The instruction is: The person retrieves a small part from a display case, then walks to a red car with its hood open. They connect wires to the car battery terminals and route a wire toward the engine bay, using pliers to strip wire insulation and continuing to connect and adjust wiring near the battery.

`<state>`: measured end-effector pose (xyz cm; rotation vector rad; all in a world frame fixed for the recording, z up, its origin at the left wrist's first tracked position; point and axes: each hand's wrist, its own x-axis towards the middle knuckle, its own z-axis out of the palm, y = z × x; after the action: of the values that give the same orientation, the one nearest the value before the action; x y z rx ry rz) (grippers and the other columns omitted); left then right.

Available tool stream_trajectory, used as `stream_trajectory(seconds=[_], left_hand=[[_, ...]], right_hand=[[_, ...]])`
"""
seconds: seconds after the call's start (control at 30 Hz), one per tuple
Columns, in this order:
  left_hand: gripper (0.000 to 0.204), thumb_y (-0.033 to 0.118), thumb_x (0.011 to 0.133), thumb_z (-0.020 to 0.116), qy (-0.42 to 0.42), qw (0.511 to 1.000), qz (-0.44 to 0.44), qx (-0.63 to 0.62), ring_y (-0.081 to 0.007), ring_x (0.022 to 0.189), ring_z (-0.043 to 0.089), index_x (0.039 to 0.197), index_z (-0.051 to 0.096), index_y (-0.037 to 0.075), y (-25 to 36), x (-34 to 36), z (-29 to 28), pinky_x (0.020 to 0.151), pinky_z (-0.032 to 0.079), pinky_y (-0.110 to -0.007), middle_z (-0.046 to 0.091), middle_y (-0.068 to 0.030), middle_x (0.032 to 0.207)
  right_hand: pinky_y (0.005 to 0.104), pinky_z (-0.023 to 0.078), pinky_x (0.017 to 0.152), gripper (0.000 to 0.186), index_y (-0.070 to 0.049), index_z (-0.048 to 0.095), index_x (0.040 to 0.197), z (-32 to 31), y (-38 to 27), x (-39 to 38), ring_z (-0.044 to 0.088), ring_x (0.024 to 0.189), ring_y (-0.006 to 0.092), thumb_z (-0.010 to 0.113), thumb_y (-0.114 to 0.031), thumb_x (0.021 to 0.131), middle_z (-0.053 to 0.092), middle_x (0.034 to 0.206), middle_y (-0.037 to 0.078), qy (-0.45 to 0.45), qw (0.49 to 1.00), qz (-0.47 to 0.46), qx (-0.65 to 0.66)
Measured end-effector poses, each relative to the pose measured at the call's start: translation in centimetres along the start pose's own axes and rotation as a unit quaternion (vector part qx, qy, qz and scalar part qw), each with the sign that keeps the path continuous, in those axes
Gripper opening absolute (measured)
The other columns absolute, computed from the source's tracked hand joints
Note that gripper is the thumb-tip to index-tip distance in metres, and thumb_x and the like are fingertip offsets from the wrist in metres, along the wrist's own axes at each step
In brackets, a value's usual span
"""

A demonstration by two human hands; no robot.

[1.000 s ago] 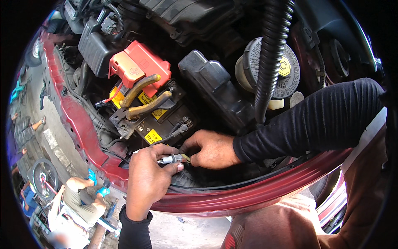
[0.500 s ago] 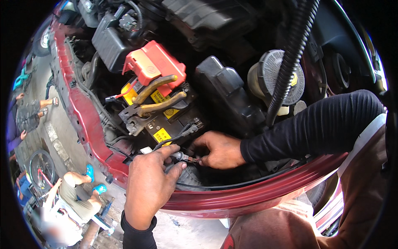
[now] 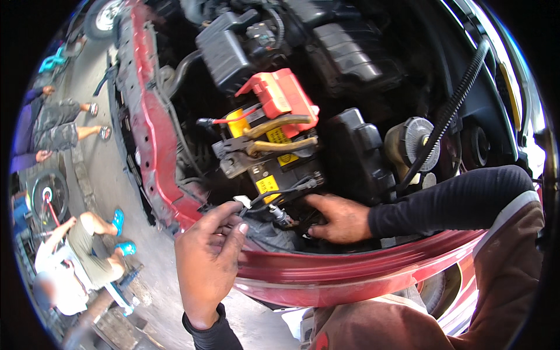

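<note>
My left hand (image 3: 210, 256) is over the red front edge of the engine bay, fingers bent and apart, with nothing visible between them. Beside its fingertips is a small white piece (image 3: 242, 202). Between my hands, a small metallic cylindrical part (image 3: 282, 216) with a dark lead points toward my right hand (image 3: 344, 220). The right fingers are closed around something dark that they largely hide. Just beyond, a black car battery (image 3: 300, 168) with yellow labels carries pliers (image 3: 279, 146) with worn yellow-brown handles. A red plastic cover (image 3: 283, 99) sits at the battery's far end.
Right of the battery are a black box (image 3: 359, 149), a capped reservoir (image 3: 411, 140) and a ribbed black hose (image 3: 455, 111). The red body rail (image 3: 154, 157) bounds the bay at left. People and a bicycle wheel (image 3: 49, 195) are on the pavement beyond.
My left hand has let go of the metallic part and drawn back from it. My right hand stays near it. The whole view has shifted, with the engine bay farther right.
</note>
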<state>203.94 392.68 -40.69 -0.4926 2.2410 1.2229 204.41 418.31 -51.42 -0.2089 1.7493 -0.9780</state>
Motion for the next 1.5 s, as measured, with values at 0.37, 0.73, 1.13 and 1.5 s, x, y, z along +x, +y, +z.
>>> stream_trajectory(seconds=[0.37, 0.73, 1.13, 1.5], left_hand=[[0.027, 0.014, 0.1, 0.074, 0.448, 0.841, -0.053, -0.3, -0.0121, 0.076, 0.065, 0.117, 0.069, -0.006, -16.8, -23.7, -1.8, 0.071, 0.055, -0.026, 0.072, -0.0069, 0.089], [0.028, 0.014, 0.1, 0.072, 0.538, 0.601, -0.297, -0.511, -0.0123, 0.077, 0.067, 0.119, 0.068, -0.006, -30.8, -58.3, 23.5, 0.068, 0.053, -0.026, 0.073, -0.007, 0.092], [0.014, 0.01, 0.097, 0.072, 0.514, 0.628, -0.379, -0.444, -0.0191, 0.081, 0.073, 0.11, 0.074, 0.003, -63.1, -56.8, 41.7, 0.074, 0.055, -0.033, 0.076, -0.0136, 0.09], [0.025, 0.023, 0.104, 0.062, 0.336, 0.532, -0.291, -0.721, -0.0232, 0.096, 0.07, 0.111, 0.072, 0.001, -83.8, -57.6, 55.6, 0.085, 0.055, -0.033, 0.074, -0.0138, 0.104]], right_hand=[[0.0423, 0.036, 0.121, 0.056, 0.003, 0.057, 0.145, 0.8, -14.8, -10.5, 0.051, 0.143, 0.0367, 0.053, -0.039, 0.109, 0.057, 0.149, 0.025, -0.085, 0.986, -0.031, -0.141], [0.0336, 0.056, 0.082, 0.033, 0.004, 0.069, 0.118, 32.0, -11.6, -24.3, 0.071, 0.092, 0.0195, 0.066, -0.026, 0.104, 0.073, 0.102, 0.014, -0.08, 0.967, -0.227, 0.086], [0.035, 0.058, 0.078, 0.02, -0.003, 0.077, 0.1, 83.8, 28.7, 4.4, 0.075, 0.085, 0.0228, 0.07, -0.021, 0.095, 0.077, 0.092, 0.013, -0.168, 0.936, -0.145, -0.274], [0.0518, 0.055, 0.091, 0.033, -0.006, 0.07, 0.103, 116.8, 48.3, 33.3, 0.069, 0.107, 0.0463, 0.071, -0.037, 0.092, 0.073, 0.109, 0.025, -0.07, 0.84, -0.133, -0.522]])
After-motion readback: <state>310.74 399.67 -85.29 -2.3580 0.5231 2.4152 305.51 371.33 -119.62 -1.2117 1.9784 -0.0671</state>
